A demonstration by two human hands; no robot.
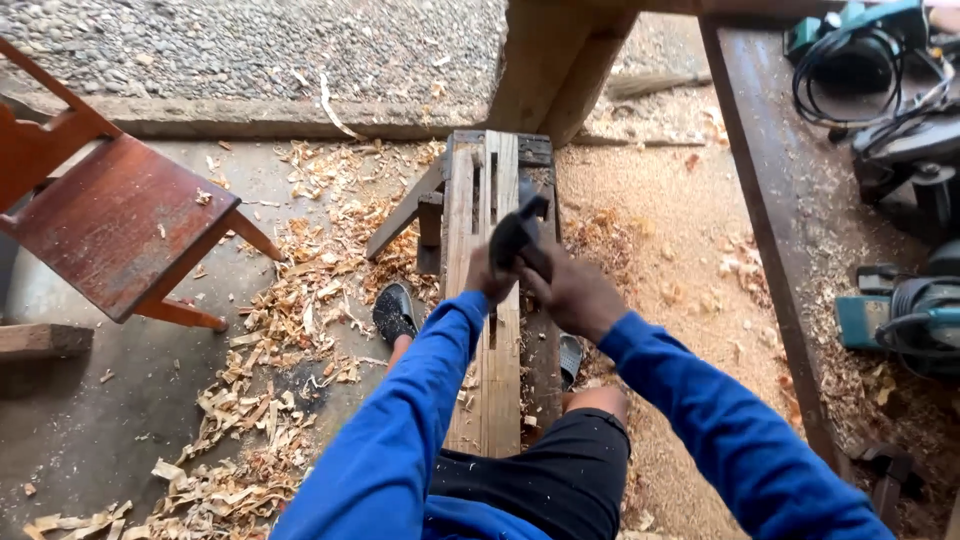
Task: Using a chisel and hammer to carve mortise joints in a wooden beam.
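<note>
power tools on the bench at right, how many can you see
3, perhaps more hidden: a teal tool wrapped in cable at top right, a dark machine below it, and a teal tool at the right edge.

The single view comes from a camera on the person's head, looking steeply down and forward along the bench (495,300) that runs away from the body up the middle of the frame. It sits close: the blue sleeves enter from the bottom edge, and the left hand (487,278) and right hand (572,292) meet near the centre. The wide view also takes in the chair (110,220) at left, the worktable (790,200) at right and the gravel (250,45) along the top.
</note>
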